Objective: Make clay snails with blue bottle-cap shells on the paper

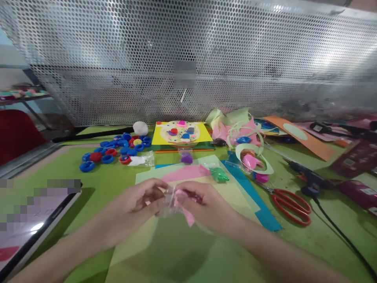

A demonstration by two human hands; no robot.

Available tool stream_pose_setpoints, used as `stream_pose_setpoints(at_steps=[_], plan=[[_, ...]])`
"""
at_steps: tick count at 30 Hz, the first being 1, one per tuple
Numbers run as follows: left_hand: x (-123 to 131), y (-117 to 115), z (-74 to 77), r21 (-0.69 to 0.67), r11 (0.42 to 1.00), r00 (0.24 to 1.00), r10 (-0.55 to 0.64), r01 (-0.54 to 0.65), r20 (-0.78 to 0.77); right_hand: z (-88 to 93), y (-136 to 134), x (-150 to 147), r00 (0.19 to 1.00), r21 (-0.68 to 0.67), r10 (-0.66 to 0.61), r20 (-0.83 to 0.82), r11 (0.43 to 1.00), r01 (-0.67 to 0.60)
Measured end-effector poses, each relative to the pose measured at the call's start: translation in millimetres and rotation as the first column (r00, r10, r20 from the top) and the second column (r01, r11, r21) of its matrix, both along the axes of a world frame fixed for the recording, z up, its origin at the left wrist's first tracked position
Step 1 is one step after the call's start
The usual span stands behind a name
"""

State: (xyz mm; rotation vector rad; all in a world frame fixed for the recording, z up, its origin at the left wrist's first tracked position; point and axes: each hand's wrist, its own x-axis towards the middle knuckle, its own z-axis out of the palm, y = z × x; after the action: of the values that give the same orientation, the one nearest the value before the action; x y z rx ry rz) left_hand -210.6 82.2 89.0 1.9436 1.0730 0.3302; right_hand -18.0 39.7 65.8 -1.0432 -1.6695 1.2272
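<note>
A small clear plastic bag with something soft and pink in it, perhaps modelling clay (180,196), is between my hands over the stacked paper sheets (188,251). My left hand (138,208) pinches the bag's loose clear end. With thumb and fingers, my right hand (209,202) grips the pink-filled part, and a pink tip sticks out below. Just beyond lie a green bag (219,174) and a purple bag (186,157). Farther back, a decorated round piece (180,133) with coloured lumps rests on yellow card.
Blue and red bottle caps (118,146) lie at left, near a tablet-like device (38,224). At right are red-handled scissors (290,206), a glue gun (309,179) with its cord, and paper scraps (232,125). A perforated metal panel (188,47) stands behind.
</note>
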Motion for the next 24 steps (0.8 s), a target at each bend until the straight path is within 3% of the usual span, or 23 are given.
stream_pose_setpoints(at_steps=[2, 4, 8, 14, 24], plan=[[2.3, -6.0, -2.6, -0.012, 0.999, 0.999, -0.051, 0.051, 0.012, 1.9, 0.6, -0.9, 0.99, 0.002, -0.122, -0.068, 0.993, 0.122], [5.3, -12.4, -7.4, 0.013, 0.997, 0.997, -0.078, 0.078, -0.004, 4.7, 0.7, -1.8, 0.98, -0.016, -0.161, -0.118, 0.987, 0.161], [10.8, -16.0, -13.8, 0.044, 0.996, 0.996, -0.079, 0.081, -0.044, 8.5, 1.5, -0.2, 0.984, -0.088, -0.134, -0.118, 0.988, 0.124], [10.3, -11.2, -13.1, 0.067, 0.99, 0.99, -0.118, 0.124, -0.076, 11.6, 1.1, 2.0, 0.988, -0.055, -0.151, -0.02, 0.987, 0.149], [8.9, -21.6, -3.8, 0.247, 0.968, 0.998, -0.05, 0.055, -0.027, 10.5, -5.0, -0.4, 0.98, -0.054, -0.17, -0.102, 0.985, 0.165]])
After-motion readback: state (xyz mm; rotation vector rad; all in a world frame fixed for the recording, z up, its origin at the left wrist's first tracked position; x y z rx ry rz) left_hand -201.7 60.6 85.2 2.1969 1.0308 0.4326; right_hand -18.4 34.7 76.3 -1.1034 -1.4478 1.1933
